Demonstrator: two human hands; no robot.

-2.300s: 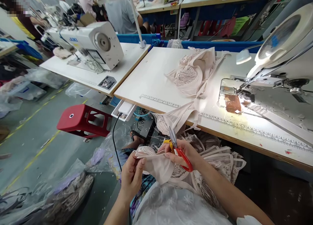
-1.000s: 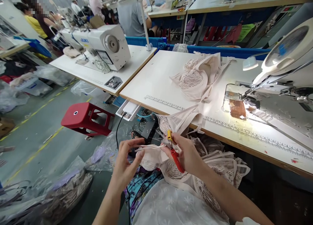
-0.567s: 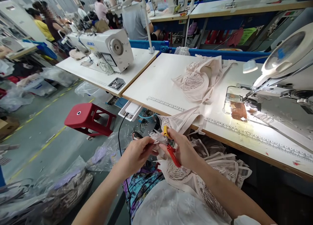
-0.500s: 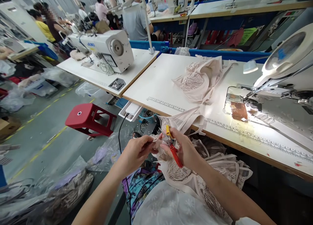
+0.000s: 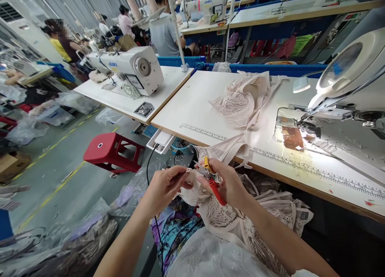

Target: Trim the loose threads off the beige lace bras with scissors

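My left hand (image 5: 168,187) pinches the edge of a pale beige lace bra (image 5: 221,210) between thumb and fingers. Thread snips (image 5: 215,190) with red and yellow handles sit in my right hand (image 5: 230,184), their blades pointing left toward the pinched edge. The right fingers also lie against the fabric, though whether they grip it is hard to see. Joined bra pieces hang over the table edge and spread across my lap. Another beige lace bra (image 5: 240,102) lies crumpled on the white table (image 5: 192,104).
At the right, a lit sewing machine (image 5: 337,92) stands on the table. A second sewing machine (image 5: 129,70) is on the adjoining table at the left. On the floor stands a red stool (image 5: 105,148), with plastic bags near it. Several people sit at machines farther back.
My left hand has drawn slightly left, apart from the snips, with the bra edge still pinched. The snips' blades show more clearly now. The view has shifted a little.
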